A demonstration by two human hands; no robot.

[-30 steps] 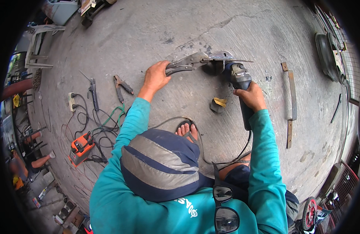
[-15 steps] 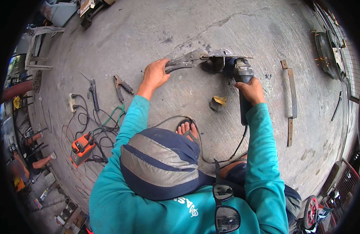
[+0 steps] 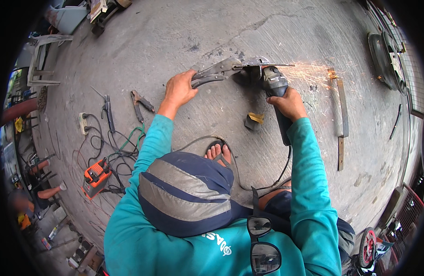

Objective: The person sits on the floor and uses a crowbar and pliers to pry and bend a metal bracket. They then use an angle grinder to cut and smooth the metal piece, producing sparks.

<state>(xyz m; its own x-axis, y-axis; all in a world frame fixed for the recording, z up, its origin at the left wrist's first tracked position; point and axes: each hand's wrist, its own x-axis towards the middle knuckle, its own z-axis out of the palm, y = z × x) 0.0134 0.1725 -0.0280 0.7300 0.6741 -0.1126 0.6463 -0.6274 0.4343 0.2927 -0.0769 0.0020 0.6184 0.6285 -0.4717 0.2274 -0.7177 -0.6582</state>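
Observation:
My left hand point(image 3: 180, 93) is wrapped round the handles of metal locking pliers point(image 3: 216, 72). Their jaws grip a flat metal piece point(image 3: 254, 61), which lies partly over the tool in my other hand. My right hand point(image 3: 291, 103) holds the body of a dark corded angle grinder point(image 3: 277, 83), its head up against that piece. The grinder's disc shows only as a thin edge. From it a spray of orange sparks point(image 3: 311, 71) flies to the right. The exact contact point is hidden.
A metal strip point(image 3: 343, 110) lies on the concrete at right, near wheel rims point(image 3: 382, 60). At left are an orange welding machine point(image 3: 96, 174), tangled cables, an electrode holder point(image 3: 109, 115), a clamp point(image 3: 138, 103) and an outlet block point(image 3: 83, 123). The grinder's cord point(image 3: 284, 165) runs by my foot.
A dense stream of sparks now shoots right from the disc; before, only a few showed near the rims. The grinder and my right hand have shifted slightly left. Both grips stay the same.

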